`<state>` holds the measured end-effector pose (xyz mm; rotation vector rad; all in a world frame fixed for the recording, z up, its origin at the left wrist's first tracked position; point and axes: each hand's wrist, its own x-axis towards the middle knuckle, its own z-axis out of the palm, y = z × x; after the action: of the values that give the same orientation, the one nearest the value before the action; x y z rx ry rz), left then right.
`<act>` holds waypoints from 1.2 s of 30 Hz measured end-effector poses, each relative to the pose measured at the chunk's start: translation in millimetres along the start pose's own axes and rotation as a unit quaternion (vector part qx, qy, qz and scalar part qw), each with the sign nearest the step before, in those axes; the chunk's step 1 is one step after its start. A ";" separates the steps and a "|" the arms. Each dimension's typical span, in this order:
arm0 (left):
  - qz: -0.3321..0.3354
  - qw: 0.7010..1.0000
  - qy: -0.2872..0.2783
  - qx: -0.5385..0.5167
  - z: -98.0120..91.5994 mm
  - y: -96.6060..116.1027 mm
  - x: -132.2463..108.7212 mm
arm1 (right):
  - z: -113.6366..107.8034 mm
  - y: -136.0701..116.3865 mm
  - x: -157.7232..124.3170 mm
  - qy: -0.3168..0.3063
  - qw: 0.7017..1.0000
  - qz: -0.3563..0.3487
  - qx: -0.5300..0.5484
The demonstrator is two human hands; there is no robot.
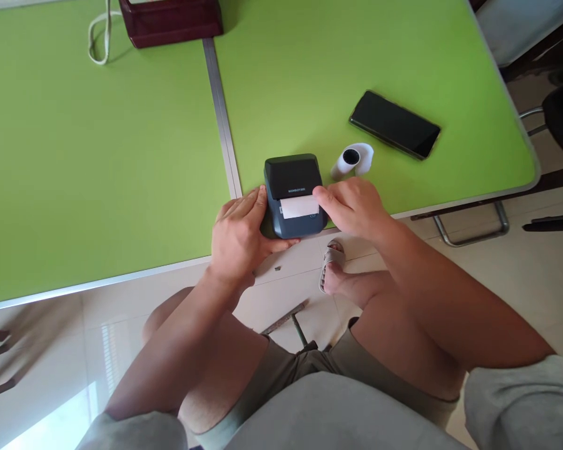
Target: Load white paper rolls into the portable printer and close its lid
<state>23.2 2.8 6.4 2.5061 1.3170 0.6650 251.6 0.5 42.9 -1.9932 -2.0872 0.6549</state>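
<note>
A small dark label printer point(293, 176) stands at the table's front edge, with a strip of white paper point(299, 207) sticking out of its front slot. My left hand point(238, 234) grips the printer's left side, its thumb stretched along the lower front edge. At the right end of the strip, my right hand point(356, 205) has its thumb and curled fingers closed on the paper, close against the printer. Just behind that hand lies a partly unrolled white paper roll point(344, 164) with a dark core.
A black phone point(395, 124) lies on the green table point(122, 150) to the right. At the back left is a maroon holder point(173, 24) beside a looped white cord point(98, 37). A metal strip point(220, 112) divides the tabletop. My legs are below the front edge.
</note>
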 end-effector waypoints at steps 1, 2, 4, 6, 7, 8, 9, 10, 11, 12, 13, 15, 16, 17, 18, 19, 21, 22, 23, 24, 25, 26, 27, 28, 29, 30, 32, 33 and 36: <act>-0.001 1.000 0.000 0.001 0.0 0.1 0.0 | -0.8 -0.5 -0.2 -0.002 1.000 -0.001 0.000; -0.002 1.000 0.001 0.001 -0.1 0.4 0.1 | -1.7 -1.0 -0.5 -0.005 1.000 -0.003 0.002; -0.008 1.000 -0.004 0.001 -0.5 1.7 0.1 | -4.2 -1.9 -1.0 -0.017 1.000 -0.003 0.013; -0.017 1.000 -0.013 0.000 -0.8 3.3 0.3 | -7.0 -2.4 -1.5 -0.033 0.998 0.007 0.048; -0.023 1.000 -0.019 0.000 -1.0 4.0 0.4 | -8.5 -2.5 -1.6 -0.032 0.997 0.017 0.073; -0.032 0.999 -0.026 0.000 -1.1 4.6 0.5 | -9.9 -2.7 -1.6 -0.020 0.995 0.027 0.096; -0.039 0.999 -0.031 0.001 -1.1 5.0 0.5 | -11.1 -3.1 -1.6 0.002 0.993 0.033 0.117; -0.045 0.998 -0.035 0.004 -1.1 5.2 0.6 | -12.1 -3.8 -1.4 0.033 0.990 0.032 0.135; -0.049 0.998 -0.037 0.007 -1.1 5.3 0.6 | -12.9 -5.0 -1.2 0.070 0.986 0.025 0.147; -0.050 0.998 -0.040 0.009 -1.0 5.3 0.6 | -13.4 -6.9 -0.8 0.104 0.982 0.013 0.157; -0.050 0.998 -0.040 0.012 -1.0 5.2 0.6 | -13.9 -9.4 -0.3 0.131 0.977 -0.001 0.169; -0.043 0.998 -0.040 0.012 -1.0 4.9 0.7 | -14.8 -15.8 1.2 0.157 0.968 -0.024 0.192; -0.039 0.998 -0.039 0.011 -1.0 4.8 0.7 | -15.5 -19.2 2.3 0.161 0.967 -0.030 0.198; -0.035 0.999 -0.037 0.010 -1.1 4.7 0.8 | -16.4 -22.4 3.7 0.165 0.966 -0.033 0.196; -0.031 0.999 -0.035 0.009 -1.1 4.6 0.7 | -17.5 -25.2 5.3 0.171 0.967 -0.034 0.188; -0.028 0.999 -0.034 0.009 -1.2 4.4 0.7 | -18.7 -27.5 7.3 0.180 0.968 -0.035 0.172; -0.023 0.999 -0.032 0.011 -1.4 4.2 0.5 | -21.0 -30.0 12.2 0.192 0.972 -0.042 0.129; -0.021 0.999 -0.032 0.013 -1.6 4.0 0.3 | -21.9 -30.5 14.9 0.188 0.976 -0.050 0.100; -0.021 0.999 -0.031 0.016 -1.8 3.9 0.2 | -22.7 -30.7 17.8 0.178 0.980 -0.056 0.066; -0.020 0.999 -0.031 0.017 -2.0 3.9 0.0 | -23.4 -30.9 20.5 0.161 0.985 -0.061 0.029; -0.018 0.999 -0.031 0.017 -2.3 3.8 -0.1 | -24.0 -31.4 22.9 0.141 0.988 -0.063 -0.010; -0.017 0.999 -0.030 0.015 -2.7 3.7 -0.3 | -24.7 -32.2 25.0 0.118 0.990 -0.065 -0.046; -0.016 0.999 -0.029 0.013 -3.0 3.7 -0.4 | -25.7 -33.4 26.7 0.095 0.990 -0.067 -0.076; -0.015 0.999 -0.029 0.012 -3.4 3.7 -0.5 | -27.0 -35.0 28.0 0.073 0.990 -0.069 -0.100; -0.015 0.999 -0.029 0.011 -3.7 3.7 -0.5 | -28.6 -37.0 29.1 0.051 0.989 -0.070 -0.119; -0.016 0.999 -0.031 0.012 -4.0 3.8 -0.5 | -30.3 -39.2 30.1 0.026 0.988 -0.068 -0.134; -0.015 0.999 -0.033 0.013 -4.4 4.0 -0.5 | -33.4 -43.1 32.4 -0.017 0.986 -0.056 -0.158; -0.013 0.999 -0.032 0.012 -4.5 4.2 -0.6 | -34.3 -44.5 33.7 -0.031 0.984 -0.051 -0.166; -0.007 1.000 -0.026 0.011 -4.6 4.3 -0.6 | -34.7 -45.7 37.7 -0.039 0.982 -0.060 -0.174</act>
<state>23.7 -0.2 12.0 2.5117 1.3299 0.5822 221.9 44.0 87.0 -2.0124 -2.4923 0.3724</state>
